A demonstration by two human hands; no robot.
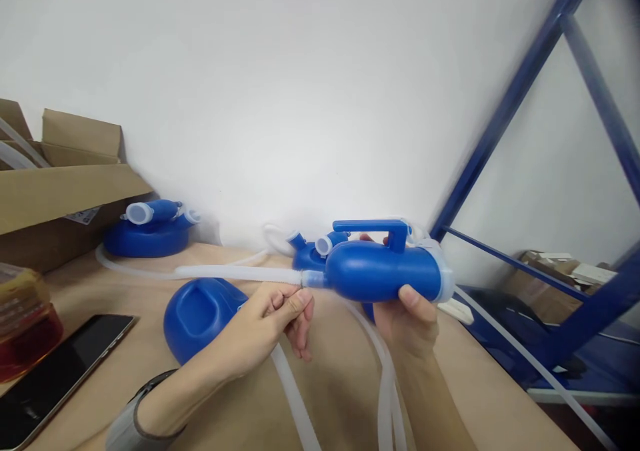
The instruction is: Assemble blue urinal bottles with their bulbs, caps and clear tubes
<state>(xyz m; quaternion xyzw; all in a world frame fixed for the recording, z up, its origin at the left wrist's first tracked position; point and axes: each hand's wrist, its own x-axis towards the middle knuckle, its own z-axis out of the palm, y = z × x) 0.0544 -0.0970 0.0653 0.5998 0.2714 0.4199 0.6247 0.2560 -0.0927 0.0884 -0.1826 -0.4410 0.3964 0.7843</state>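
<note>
My right hand (406,321) is wrapped under a blue plastic bottle (383,269) with a handle on top, held lying sideways above the table. A translucent white tube (235,273) runs from the left into the bottle's neck. My left hand (277,314) pinches this tube right at the joint with the neck, thumb and fingers closed on it. More white tubing (385,377) hangs down between my forearms. A blue bowl-shaped part (200,314) lies on the table just behind my left wrist.
Two more blue bottles lie near the wall, one (150,227) at the left, another (307,251) behind the held one. A cardboard box (55,184), a dark tablet (50,371) and an amber jar (23,317) are at the left. A blue metal rack (550,291) stands right.
</note>
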